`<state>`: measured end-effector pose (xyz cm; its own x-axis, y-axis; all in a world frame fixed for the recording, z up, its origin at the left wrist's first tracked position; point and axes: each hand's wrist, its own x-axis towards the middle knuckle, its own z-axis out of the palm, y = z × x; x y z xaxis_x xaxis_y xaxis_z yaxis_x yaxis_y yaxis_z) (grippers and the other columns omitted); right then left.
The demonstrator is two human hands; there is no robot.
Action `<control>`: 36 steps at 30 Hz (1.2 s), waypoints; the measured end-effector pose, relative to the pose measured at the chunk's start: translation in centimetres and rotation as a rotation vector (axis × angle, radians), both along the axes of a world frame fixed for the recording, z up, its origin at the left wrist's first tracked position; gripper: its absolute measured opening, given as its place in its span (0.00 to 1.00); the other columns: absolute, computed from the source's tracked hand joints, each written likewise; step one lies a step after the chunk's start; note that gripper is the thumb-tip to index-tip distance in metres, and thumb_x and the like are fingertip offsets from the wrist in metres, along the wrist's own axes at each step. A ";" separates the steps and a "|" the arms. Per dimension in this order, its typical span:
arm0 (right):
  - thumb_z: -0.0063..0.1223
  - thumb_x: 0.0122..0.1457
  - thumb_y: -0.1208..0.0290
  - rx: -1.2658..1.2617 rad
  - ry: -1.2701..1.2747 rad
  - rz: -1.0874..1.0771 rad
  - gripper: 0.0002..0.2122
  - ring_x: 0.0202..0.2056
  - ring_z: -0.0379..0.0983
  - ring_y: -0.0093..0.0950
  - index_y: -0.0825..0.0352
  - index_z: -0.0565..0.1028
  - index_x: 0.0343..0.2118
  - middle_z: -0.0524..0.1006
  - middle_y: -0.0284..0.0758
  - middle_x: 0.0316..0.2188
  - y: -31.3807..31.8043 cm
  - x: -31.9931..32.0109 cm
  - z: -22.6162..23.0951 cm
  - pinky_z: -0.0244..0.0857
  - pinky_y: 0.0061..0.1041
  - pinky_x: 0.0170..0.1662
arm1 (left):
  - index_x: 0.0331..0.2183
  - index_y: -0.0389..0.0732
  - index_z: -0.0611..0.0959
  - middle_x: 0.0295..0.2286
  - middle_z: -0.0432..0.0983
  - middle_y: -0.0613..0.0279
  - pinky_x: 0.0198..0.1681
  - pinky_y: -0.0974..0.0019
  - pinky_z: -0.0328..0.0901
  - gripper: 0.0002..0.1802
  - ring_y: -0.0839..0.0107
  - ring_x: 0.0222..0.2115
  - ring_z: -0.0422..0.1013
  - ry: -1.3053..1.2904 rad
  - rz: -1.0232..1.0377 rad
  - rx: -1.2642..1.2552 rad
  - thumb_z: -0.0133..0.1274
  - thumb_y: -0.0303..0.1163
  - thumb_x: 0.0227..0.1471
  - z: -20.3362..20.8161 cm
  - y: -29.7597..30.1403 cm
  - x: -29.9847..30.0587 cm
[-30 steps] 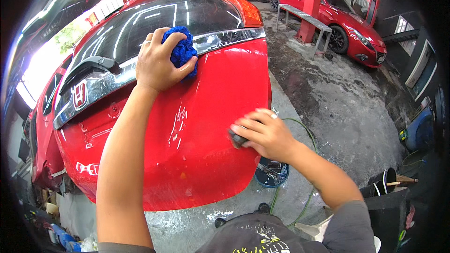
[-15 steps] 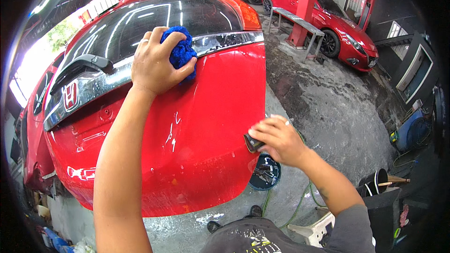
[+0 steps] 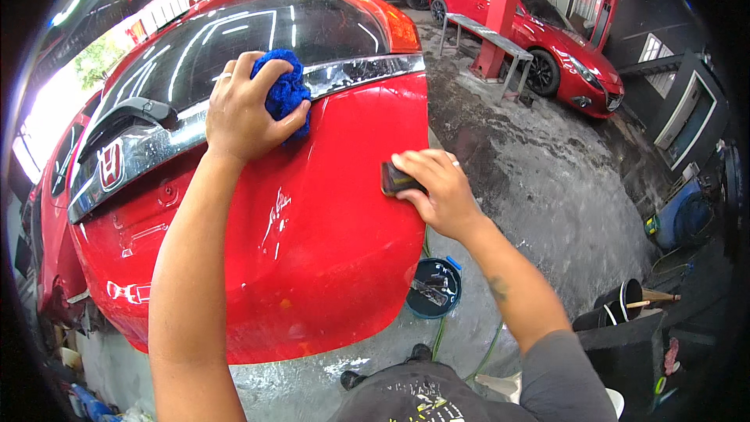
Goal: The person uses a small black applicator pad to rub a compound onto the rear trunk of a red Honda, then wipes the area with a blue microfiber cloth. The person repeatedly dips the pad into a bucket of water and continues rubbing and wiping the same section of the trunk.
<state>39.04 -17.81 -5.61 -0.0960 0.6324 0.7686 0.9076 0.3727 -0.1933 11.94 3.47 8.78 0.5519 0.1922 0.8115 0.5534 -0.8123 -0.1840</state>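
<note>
My left hand is closed round a crumpled blue cloth, pressed near the wet chrome strip below the rear window of a red car tailgate. My right hand grips a small dark rectangular block with thumb and fingers. The block is at the right side of the red panel; whether its underside touches the paint I cannot tell. White wet streaks lie on the paint between my arms. A rear wiper stands to the left of my left hand.
A dark bucket of liquid stands on the wet floor below my right forearm, by a green hose. Further off are a metal bench, a red post and another red car. Black pails stand at the right.
My right hand has moved up and left with the dark block, from the panel's lower right edge onto its side. My left hand stays on the cloth near the chrome strip.
</note>
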 end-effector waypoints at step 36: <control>0.74 0.53 0.67 -0.035 -0.191 0.221 0.30 0.54 0.78 0.37 0.63 0.81 0.62 0.83 0.34 0.57 -1.6 -3.6 -0.3 0.69 0.44 0.59 | 0.50 0.52 0.88 0.51 0.79 0.51 0.54 0.44 0.75 0.29 0.44 0.51 0.79 0.001 0.004 0.032 0.75 0.49 0.47 0.1 -0.1 -0.8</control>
<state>35.44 -19.44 -5.95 -0.3758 0.6060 0.7011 0.8261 0.5619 -0.0428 11.11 3.34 8.91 0.5523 0.1687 0.8164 0.5564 -0.8039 -0.2103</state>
